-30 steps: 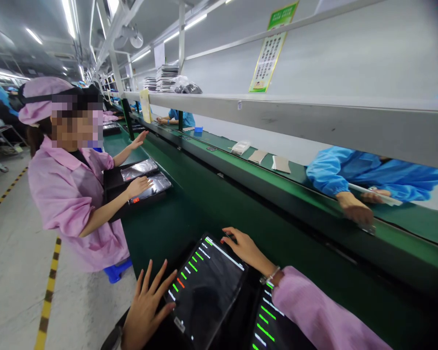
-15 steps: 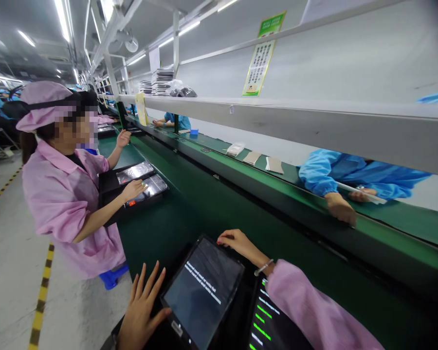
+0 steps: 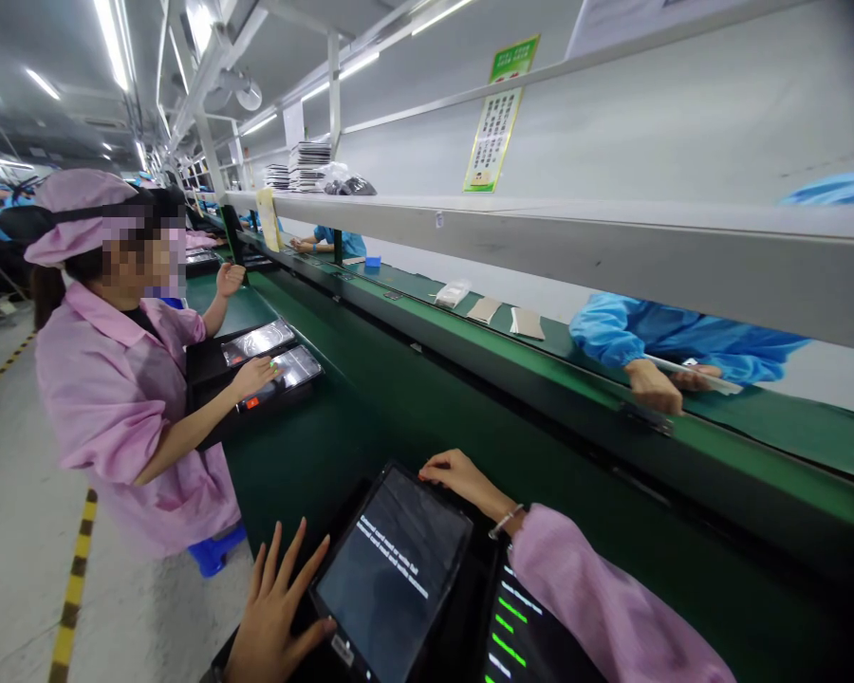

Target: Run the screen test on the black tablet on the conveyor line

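A tablet (image 3: 391, 579) with white text on its dark screen lies tilted in front of me. My left hand (image 3: 274, 607) is open beside its left edge, fingers spread, with the thumb touching the lower left edge. At the tablet's upper right corner, the fingers of my right hand (image 3: 459, 476) are pinched together against the edge. Whatever may be between those fingertips is too small to make out. A second tablet (image 3: 523, 626), showing green and white lines of text, lies partly hidden under my right sleeve.
A person in pink (image 3: 124, 379) on the left has a hand on two wrapped tablets (image 3: 295, 365). Beyond the green bench (image 3: 313, 455), a person in blue sleeves (image 3: 604, 327) handles a flat white piece. A long shelf (image 3: 541, 228) runs above the bench.
My view has shifted slightly. My left hand stays spread by the tablet and my right hand stays pinched at its corner. Across the bench, a flat dark item now shows beneath the blue-sleeved person's hand.
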Tool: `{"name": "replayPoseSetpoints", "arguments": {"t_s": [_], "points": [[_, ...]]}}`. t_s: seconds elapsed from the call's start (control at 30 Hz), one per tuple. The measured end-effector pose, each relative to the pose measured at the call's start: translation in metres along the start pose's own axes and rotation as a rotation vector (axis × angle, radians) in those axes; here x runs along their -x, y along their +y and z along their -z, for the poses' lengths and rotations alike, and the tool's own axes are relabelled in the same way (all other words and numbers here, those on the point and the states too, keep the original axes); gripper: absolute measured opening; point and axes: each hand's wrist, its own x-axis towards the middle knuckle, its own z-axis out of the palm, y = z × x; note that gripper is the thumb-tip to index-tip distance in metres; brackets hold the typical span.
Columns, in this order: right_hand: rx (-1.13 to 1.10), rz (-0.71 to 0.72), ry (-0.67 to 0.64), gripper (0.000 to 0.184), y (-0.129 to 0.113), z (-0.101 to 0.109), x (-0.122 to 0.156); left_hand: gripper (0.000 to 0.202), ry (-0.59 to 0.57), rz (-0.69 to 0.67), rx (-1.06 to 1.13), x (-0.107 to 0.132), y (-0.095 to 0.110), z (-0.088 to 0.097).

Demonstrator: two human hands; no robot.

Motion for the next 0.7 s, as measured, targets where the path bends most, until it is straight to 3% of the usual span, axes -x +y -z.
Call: {"name": "replayPoseSetpoints", "arguments": {"t_s": [0.3, 0.47, 0.7], "points": [[-0.002, 0.026, -0.002, 0.027, 0.0031, -0.002, -0.0014, 0.088, 0.093, -0.113, -0.076, -0.0059, 0.0031, 0.0065], [0.003, 0.05, 0.001, 0.025, 0.0068, -0.0028, -0.0036, 0.091, 0.052, -0.07, -0.04, -0.0064, 0.0034, 0.0041], [0.015, 0.066, 0.006, 0.026, 0.0077, -0.0017, -0.0029, 0.08, 0.03, -0.053, -0.022, -0.0051, 0.0056, 0.0048]]}}
